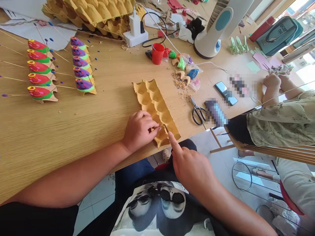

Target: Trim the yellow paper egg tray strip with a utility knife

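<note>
A yellow egg carton piece (pixel 157 101) with two rows of cups lies at the table's front edge. My left hand (pixel 139 131) rests on its left side, thumb and forefinger pinched together at a ridge between the cups. Closed around a knife is my right hand (pixel 192 164), its forefinger stretched along the back. Only the knife's thin dark blade (pixel 166 128) shows, its tip down at the carton near the left fingertips; the handle is hidden in my palm.
Painted carton pieces (pixel 40 93) stand in two columns at left, with thin sticks poking out. Stacked egg trays (pixel 93 13), a power strip (pixel 135 37), a red cup (pixel 157 54) and a fan (pixel 209 36) stand behind. Scissors (pixel 197 109) and a phone (pixel 225 92) lie right, near another person's hands (pixel 273 80).
</note>
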Tool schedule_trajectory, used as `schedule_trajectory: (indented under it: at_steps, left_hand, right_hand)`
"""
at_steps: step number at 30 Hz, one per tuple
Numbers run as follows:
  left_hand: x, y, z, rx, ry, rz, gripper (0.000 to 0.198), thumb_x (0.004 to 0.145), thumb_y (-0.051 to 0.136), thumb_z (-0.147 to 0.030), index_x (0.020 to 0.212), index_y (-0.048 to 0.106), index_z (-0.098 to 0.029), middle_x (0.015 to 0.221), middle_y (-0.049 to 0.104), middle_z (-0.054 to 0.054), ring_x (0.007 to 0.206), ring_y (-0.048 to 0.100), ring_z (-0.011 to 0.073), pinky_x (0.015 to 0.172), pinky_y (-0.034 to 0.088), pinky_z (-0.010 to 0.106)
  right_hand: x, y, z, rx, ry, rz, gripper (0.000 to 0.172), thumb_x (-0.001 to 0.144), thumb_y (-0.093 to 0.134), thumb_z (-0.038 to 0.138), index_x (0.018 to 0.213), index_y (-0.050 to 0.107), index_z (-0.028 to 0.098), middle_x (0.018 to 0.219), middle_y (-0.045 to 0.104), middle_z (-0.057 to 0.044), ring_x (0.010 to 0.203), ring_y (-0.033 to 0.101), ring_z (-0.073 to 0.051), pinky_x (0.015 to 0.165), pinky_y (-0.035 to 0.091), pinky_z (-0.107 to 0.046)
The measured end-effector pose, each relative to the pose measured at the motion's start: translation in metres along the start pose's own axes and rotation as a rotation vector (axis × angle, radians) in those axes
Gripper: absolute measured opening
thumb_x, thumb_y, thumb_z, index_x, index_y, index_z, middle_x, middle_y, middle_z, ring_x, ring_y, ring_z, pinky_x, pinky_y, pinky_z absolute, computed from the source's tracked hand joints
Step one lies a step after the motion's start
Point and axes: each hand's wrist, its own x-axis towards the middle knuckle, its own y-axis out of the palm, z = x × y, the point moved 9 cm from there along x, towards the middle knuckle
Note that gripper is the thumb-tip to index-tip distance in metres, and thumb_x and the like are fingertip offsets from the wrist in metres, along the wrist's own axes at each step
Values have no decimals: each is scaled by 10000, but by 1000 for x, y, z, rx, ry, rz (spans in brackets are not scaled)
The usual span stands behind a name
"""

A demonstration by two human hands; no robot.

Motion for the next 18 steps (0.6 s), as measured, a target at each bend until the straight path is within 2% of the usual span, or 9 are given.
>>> schedule_trajectory:
  at_steps: [5,10,18]
  left_hand:
    - [-1,0,1,1,0,-13,196,897,657,-362,762,748,-252,784,740,25,1032,598,262,866,458,427]
    - [-1,0,0,3,10,-20,196,894,663,-368,759,751,-256,785,741,25,1029,601,261,872,464,429]
    - [0,0,1,-10,1,1,191,894,661,-354,764,759,-252,788,744,29,1042,598,265,899,476,434]
  right_hand:
    - [-4,-2,2,-16,0,-27,715,973,478,224,1632,200,207,765,703,-18,610,670,-168,460,271,-292]
    - [-6,-3,0,-24,8,9,731,972,495,220,1634,186,209,743,699,-15,594,670,-164,451,223,-294]
    - [-12,-2,0,-58,0,-18,727,963,495,198,1631,207,209,731,693,-13,568,653,-162,459,220,-302]
